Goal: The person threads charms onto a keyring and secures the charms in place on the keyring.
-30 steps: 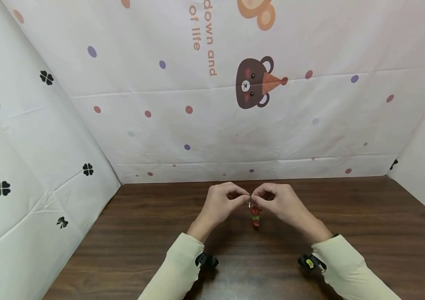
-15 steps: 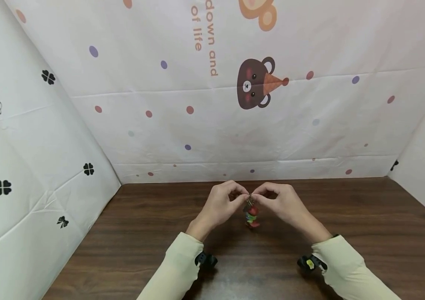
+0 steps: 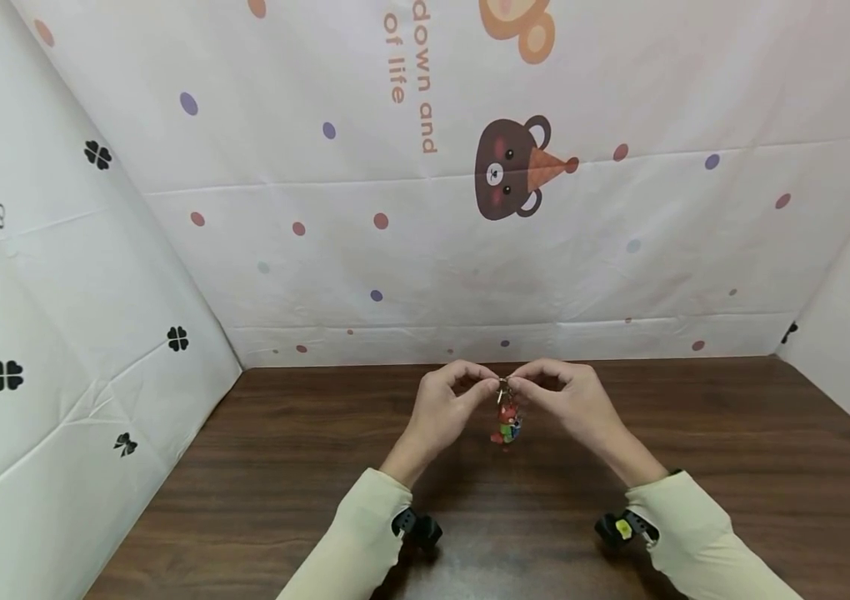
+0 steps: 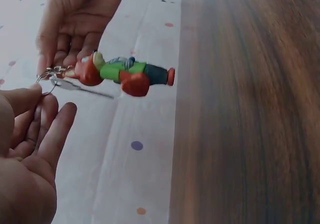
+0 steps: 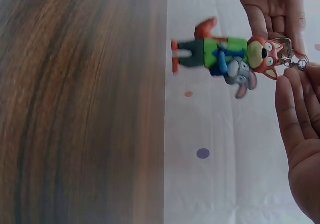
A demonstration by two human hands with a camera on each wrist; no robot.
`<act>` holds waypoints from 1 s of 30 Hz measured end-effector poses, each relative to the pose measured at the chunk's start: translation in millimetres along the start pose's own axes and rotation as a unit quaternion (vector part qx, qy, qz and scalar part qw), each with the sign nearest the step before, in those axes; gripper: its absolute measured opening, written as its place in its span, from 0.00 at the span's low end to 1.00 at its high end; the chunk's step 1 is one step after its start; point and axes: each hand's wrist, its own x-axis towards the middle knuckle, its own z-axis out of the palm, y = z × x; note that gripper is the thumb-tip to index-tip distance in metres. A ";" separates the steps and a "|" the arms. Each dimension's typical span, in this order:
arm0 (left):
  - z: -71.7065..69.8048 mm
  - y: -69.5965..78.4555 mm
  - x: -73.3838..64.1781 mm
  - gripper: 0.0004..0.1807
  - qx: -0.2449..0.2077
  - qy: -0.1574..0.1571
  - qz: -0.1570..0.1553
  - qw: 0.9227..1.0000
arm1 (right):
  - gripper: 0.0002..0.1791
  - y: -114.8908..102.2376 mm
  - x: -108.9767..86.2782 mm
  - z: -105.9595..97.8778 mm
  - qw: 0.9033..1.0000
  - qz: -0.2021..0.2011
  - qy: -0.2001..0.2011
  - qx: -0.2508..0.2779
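Note:
A keychain hangs between both hands: a fox figure (image 3: 506,425) in a green top, with a grey rabbit (image 5: 241,76) on its front. Its split ring (image 4: 48,85) also carries a flat metal key (image 4: 82,87). My left hand (image 3: 442,404) pinches the ring between thumb and index finger. Opposite it, my right hand (image 3: 582,402) pinches the keychain's top by the ring and chain; its exact hold is partly hidden behind the fingertips. The figure dangles head up, clear of the table.
A dark brown wooden table (image 3: 282,500) lies below. White printed sheets line the back (image 3: 425,275) and both sides. A black wrist device is strapped at each sleeve cuff (image 3: 368,508).
Both hands have risen slightly. The dangling fox figure has swung and turned, so more of its front and colours show. Both hands keep pinching the top of the keychain.

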 end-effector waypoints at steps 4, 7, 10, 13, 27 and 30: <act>-0.7 -0.7 0.4 0.03 0.054 -0.009 0.039 0.998 | 0.03 0.4 0.2 -1.1 0.999 -0.008 -0.009 -0.045; -2.0 0.6 1.2 0.03 0.099 -0.023 0.072 0.992 | 0.02 -1.2 0.1 -3.5 0.996 -0.016 -0.023 -0.087; -3.2 2.1 1.3 0.03 0.128 -0.038 0.089 0.987 | 0.01 -3.2 0.2 -5.6 0.992 -0.030 -0.038 -0.114; -4.0 1.9 0.7 0.02 0.137 -0.049 0.095 0.985 | 0.04 -4.8 0.5 -6.5 0.990 -0.045 -0.049 -0.127; -1.3 0.5 1.0 0.02 0.069 0.010 0.088 0.994 | 0.02 -3.1 0.8 -1.9 0.998 -0.011 0.002 -0.064; 0.9 0.1 1.0 0.03 0.047 0.029 0.078 0.995 | 0.02 -2.7 0.8 -1.8 0.999 -0.014 0.015 -0.043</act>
